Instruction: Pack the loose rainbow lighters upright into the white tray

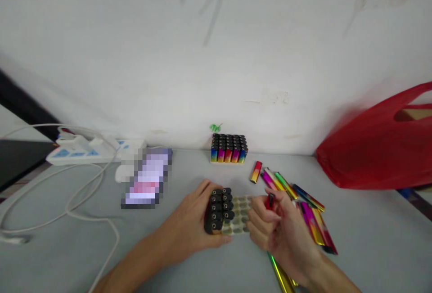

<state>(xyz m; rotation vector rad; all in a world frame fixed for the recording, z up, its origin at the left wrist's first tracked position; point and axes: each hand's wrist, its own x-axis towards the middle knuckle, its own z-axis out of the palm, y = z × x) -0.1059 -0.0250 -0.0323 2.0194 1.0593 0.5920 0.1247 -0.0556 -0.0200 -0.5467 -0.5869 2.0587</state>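
My left hand (pixel 194 221) is wrapped round the left end of a pale tray (pixel 240 212) with slots. Several black-topped lighters (pixel 218 207) stand upright in the slots on that side. Over the tray's right end, my right hand (pixel 270 221) is closed on a red lighter (pixel 269 201); only its upper part shows, the rest being hidden by the fingers. Loose shiny lighters (pixel 312 223) in several colours lie to the right of that hand, and a green and gold lighter (pixel 281 272) is partly under the wrist.
A full block of lighters (pixel 229 149) stands by the wall, with a red and yellow lighter (pixel 256 172) near it. A phone (pixel 147 178), a power strip (pixel 97 149) and a white cable (pixel 69 207) are at left. A red bag (pixel 378 149) is at right.
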